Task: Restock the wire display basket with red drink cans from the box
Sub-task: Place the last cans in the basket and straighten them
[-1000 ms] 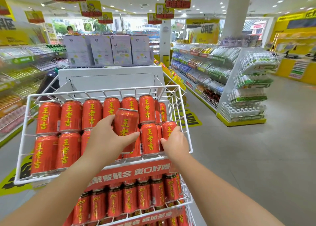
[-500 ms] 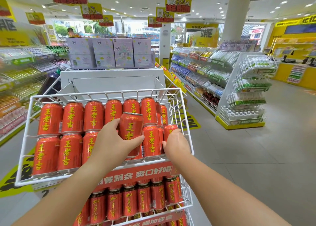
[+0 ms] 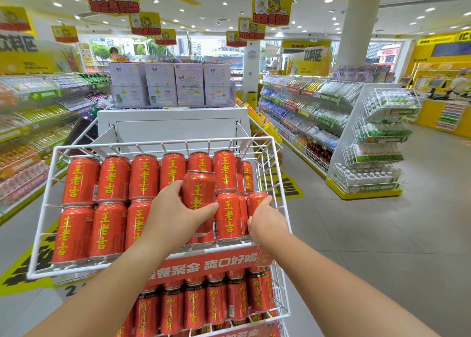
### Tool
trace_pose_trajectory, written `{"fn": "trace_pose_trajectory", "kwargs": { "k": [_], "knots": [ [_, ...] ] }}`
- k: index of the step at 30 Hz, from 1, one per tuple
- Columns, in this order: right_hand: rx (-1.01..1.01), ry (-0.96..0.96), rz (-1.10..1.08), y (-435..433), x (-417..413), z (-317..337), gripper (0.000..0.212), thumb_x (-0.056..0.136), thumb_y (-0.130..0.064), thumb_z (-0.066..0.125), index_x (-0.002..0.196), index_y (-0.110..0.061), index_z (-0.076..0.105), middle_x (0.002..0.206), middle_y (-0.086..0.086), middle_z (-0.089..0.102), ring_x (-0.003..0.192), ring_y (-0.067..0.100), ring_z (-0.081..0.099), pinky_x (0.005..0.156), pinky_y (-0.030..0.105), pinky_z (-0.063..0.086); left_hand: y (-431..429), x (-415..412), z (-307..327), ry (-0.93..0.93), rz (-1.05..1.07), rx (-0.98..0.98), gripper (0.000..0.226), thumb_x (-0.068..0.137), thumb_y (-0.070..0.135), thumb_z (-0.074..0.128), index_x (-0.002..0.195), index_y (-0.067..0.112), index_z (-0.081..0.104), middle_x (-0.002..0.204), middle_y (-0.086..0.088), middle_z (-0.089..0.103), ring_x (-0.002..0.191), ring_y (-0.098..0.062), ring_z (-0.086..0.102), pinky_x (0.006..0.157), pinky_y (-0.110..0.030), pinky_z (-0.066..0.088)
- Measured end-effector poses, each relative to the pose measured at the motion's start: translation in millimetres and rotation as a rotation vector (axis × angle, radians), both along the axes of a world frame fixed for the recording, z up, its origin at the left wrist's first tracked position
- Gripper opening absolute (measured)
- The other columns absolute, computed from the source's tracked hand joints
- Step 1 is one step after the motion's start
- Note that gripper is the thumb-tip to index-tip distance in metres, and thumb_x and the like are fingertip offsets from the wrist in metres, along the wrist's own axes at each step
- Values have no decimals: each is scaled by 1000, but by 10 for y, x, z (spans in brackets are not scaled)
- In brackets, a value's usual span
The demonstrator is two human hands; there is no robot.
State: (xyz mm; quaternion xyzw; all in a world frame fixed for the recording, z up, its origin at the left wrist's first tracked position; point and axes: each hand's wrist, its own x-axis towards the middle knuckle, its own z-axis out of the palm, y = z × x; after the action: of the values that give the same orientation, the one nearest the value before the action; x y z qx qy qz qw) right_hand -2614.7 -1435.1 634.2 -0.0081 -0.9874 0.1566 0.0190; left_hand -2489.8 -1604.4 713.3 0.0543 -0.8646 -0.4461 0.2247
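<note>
We've got a tilted white wire display basket (image 3: pixel 163 142): two rows of red aluminium drink cans (image 3: pixel 112 181) lie on its mesh, touching. Lower wire tier (image 3: pixel 280 296) below carries another packed can row (image 3: pixel 216 303).

Tight rows of red cans (image 3: pixel 113 181) fill the wire basket (image 3: pixel 178 142); room lies above.

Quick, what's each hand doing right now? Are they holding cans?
Left hand: gripping a raised red can.
Right hand: curled around the front row's rightmost can.
</note>
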Motion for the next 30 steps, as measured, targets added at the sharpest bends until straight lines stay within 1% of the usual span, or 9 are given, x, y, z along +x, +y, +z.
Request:
{"fn": "trace_pose_trajectory", "kwargs": {
  "k": [2,4,7,12,16,19,22,26,30],
  "knots": [
    [-166,19,-3,34,50,32,48,98,-13,46,143,-2,34,116,20,63,85,29,54,74,36,43,26,-49,0,-1,3,1,31,76,41,86,88,38,58,92,11,68,80,0,61,62,-13,40],
    [-150,9,25,43,101,86,44,98,-17,48,138,-2,40,116,18,63,94,32,60,75,35,44,58,-112,6,-2,5,3,31,76,41,87,91,36,61,93,11,69,82,-2,63,63,-15,42],
    [66,57,88,59,179,175,59,99,-36,50,142,0,34,127,17,60,115,32,61,87,39,51,124,-246,40,-13,5,-5,33,77,42,86,98,33,63,92,14,69,82,-1,64,64,-18,45],
    [125,152,200,147,316,165,72,96,-56,44,148,-9,28,139,16,47,125,33,49,97,40,46,290,-576,127,-16,68,-52,40,72,49,86,99,27,65,87,12,71,81,-7,67,72,-31,53],
    [154,261,252,143,411,99,85,91,-63,38,155,-8,26,148,18,43,133,36,43,107,47,41,431,-854,213,-14,104,-92,45,69,52,85,101,28,63,89,13,68,82,-6,65,73,-31,51],
    [95,321,273,160,448,57,87,77,-66,41,138,-5,58,129,22,64,117,40,62,95,55,53,525,-1061,248,-56,116,-121,46,64,48,85,98,25,65,85,9,71,79,-12,67,78,-37,57],
    [42,324,292,228,503,62,85,69,-67,46,123,-5,71,116,20,71,106,39,70,88,55,58,642,-1234,295,-76,111,-130,45,62,46,87,92,21,64,82,6,72,78,-16,69,77,-37,57],
    [75,374,313,355,498,-29,88,64,-70,51,122,-6,72,118,23,70,108,40,69,102,57,41,803,-1430,323,-103,118,-149,60,62,45,88,105,21,55,96,1,69,88,-21,67,82,-36,56],
    [69,331,341,470,492,-108,89,62,-70,53,121,-7,73,120,24,69,109,42,68,102,58,28,921,-1548,346,-140,120,-220,50,64,44,87,100,17,64,83,4,66,81,-19,64,73,-30,49]
  ]
}}
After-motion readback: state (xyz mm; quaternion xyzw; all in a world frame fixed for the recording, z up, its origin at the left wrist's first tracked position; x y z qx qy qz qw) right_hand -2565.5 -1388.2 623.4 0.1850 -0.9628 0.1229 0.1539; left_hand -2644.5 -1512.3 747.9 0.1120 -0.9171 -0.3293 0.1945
